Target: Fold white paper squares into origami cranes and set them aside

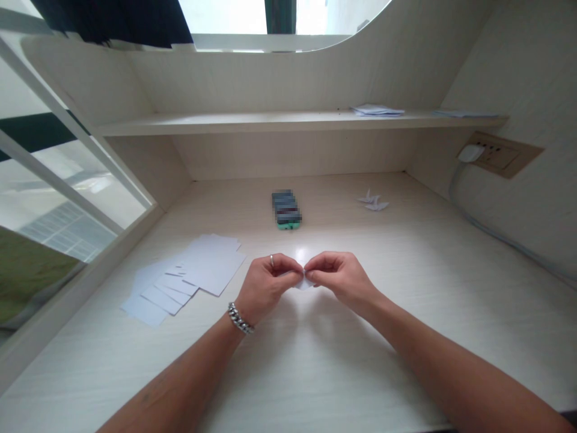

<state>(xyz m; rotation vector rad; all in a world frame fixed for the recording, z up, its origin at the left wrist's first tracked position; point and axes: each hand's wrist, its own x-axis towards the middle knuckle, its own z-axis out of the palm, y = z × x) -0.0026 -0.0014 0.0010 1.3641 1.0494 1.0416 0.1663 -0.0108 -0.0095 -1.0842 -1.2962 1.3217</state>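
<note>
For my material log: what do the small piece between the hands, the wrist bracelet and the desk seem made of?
Small piece: apparently thin matte white paper, pinched by left hand and right hand. Bracelet: likely metal, glinting silver chain links. Desk: pale wood grain, probably laminate, slight sheen.

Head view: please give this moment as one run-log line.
left hand: pinches small white paper | right hand: pinches same paper | loose sheets: left of hands, on desk | folded pieces: far right

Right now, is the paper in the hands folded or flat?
Folded: the paper is a small wedge between left hand and right hand.
</note>
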